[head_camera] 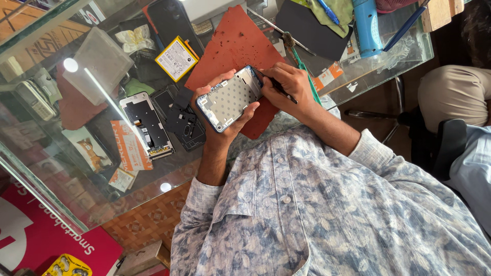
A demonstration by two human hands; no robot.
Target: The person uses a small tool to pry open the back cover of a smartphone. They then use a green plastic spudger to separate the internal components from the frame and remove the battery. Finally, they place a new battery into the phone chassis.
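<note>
My left hand (221, 116) holds an opened phone body (230, 99) with a blue rim and a pale, dotted inner plate facing up. It is held above a red work mat (232, 43) on a glass counter (46, 168). My right hand (289, 84) pinches a thin dark tool (279, 88) whose tip rests at the phone's upper right edge. The two hands are close together, both touching the phone.
On the counter lie a yellow battery (176, 59), a stripped phone board (148, 125), black cover parts (186, 122), a translucent plastic box (99, 61), a green-handled screwdriver (303, 69), a blue hand tool (367, 25) and a blue pen (406, 25). Another person's leg (452, 94) is at right.
</note>
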